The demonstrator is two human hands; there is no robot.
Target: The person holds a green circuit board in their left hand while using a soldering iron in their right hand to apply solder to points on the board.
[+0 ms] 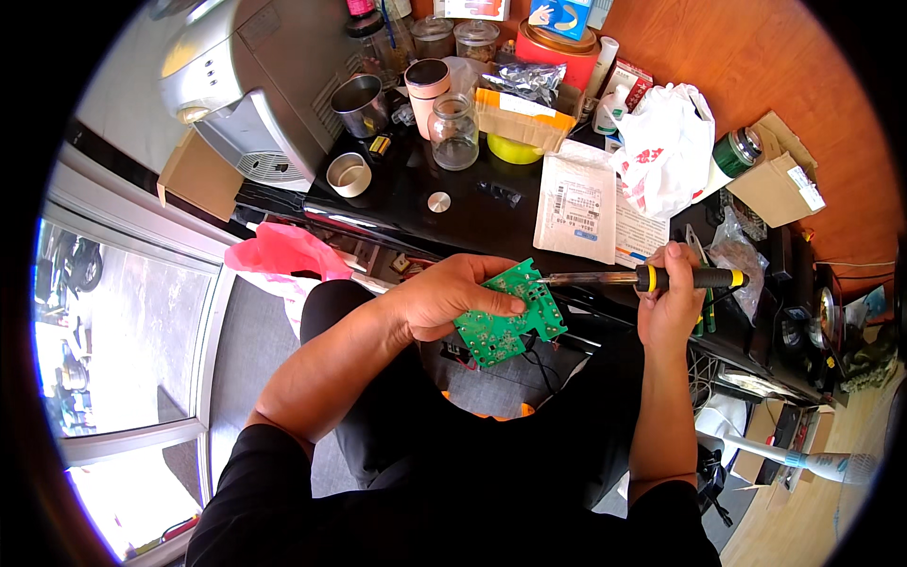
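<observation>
"In the middle of the head view, what is the left hand doing?"

"It is grasping a green circuit board by its left side, the thumb lying across the upper face."

"And just right of centre?"

"The right hand is gripping a slim pointed tool by its black-and-yellow handle."

"Which way is its long axis running?"

"Nearly level across the frame: the handle's end is pointing right, the metal shaft is reaching left, and the tip is ending at the board's upper-right edge."

"Is it touching?"

"I cannot tell; this one view is not showing the depth there."

"Which hand is nearer that spot?"

"The left: its thumb is lying just to the lower left of the tip, while the right hand is sitting farther off, beyond the shaft. I judge that everything is hinging on how the tip is meeting that edge."
</observation>
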